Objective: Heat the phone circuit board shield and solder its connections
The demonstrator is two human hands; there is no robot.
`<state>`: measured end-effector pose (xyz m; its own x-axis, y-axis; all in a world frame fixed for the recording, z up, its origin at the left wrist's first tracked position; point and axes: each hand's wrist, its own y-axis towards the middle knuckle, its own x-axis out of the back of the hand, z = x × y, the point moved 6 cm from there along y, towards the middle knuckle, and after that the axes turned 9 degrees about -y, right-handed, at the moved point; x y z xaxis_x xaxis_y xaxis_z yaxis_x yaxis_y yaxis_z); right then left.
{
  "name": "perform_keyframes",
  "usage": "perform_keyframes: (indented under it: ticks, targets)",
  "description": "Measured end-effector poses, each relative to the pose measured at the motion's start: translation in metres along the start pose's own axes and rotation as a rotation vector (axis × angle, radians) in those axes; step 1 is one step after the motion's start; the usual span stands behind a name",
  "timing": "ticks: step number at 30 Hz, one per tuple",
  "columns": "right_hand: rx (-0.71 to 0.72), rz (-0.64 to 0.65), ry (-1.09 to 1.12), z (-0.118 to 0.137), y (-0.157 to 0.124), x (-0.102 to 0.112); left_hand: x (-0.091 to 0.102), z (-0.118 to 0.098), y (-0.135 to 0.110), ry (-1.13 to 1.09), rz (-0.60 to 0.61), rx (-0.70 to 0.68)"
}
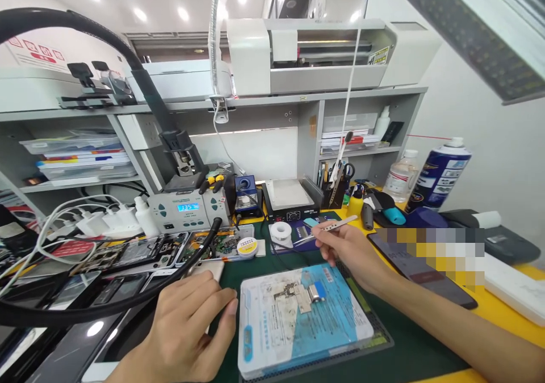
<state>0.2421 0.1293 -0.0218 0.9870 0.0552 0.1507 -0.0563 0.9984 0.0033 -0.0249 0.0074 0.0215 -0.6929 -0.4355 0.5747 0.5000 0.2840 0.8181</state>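
Note:
My right hand (pixel 340 247) pinches metal tweezers (pixel 344 222) above the back right of the mat. Their thin tips point left, close to a white solder spool (pixel 281 233). Below lies a blue and white box-like pad (pixel 264 326) with printed text and brown stains. On it rests a small metal-shielded circuit board (pixel 303 299) with a flex connector and a blue piece (pixel 319 289); neither hand touches it. My left hand (pixel 183 326) is closed, knuckles up, left of the pad. Its fingers curl under and nothing shows in them; the palm is hidden.
A black hose (pixel 170 283) arcs across the left side to a hot-air station (pixel 187 207). Opened phones and boards (pixel 217 244) crowd the left. A dark phone (pixel 417 269) lies right, near a spray can (pixel 438 173). A lamp (pixel 477 37) overhangs the upper right.

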Motion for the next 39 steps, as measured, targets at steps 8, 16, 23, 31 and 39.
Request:
perform_keyframes:
  ticks: [8, 16, 23, 31, 39]
  targets:
    - [0.009, -0.044, 0.0, 0.005, 0.005, 0.006, 0.004, -0.002, 0.002, 0.008, -0.02, -0.016]
    - [0.12, -0.047, -0.013, 0.015, 0.009, 0.008, 0.003, -0.004, 0.003, -0.014, -0.007, -0.018]
    - [0.161, 0.006, -0.101, 0.02, 0.012, 0.002, 0.001, -0.001, -0.003, -0.04, -0.023, 0.013]
    - [0.237, -0.01, -0.248, 0.023, 0.016, -0.004, 0.001, 0.001, -0.003, -0.031, -0.05, 0.01]
    - [0.168, 0.005, -0.43, 0.009, 0.032, -0.02, 0.006, -0.003, 0.001, -0.019, -0.066, -0.01]
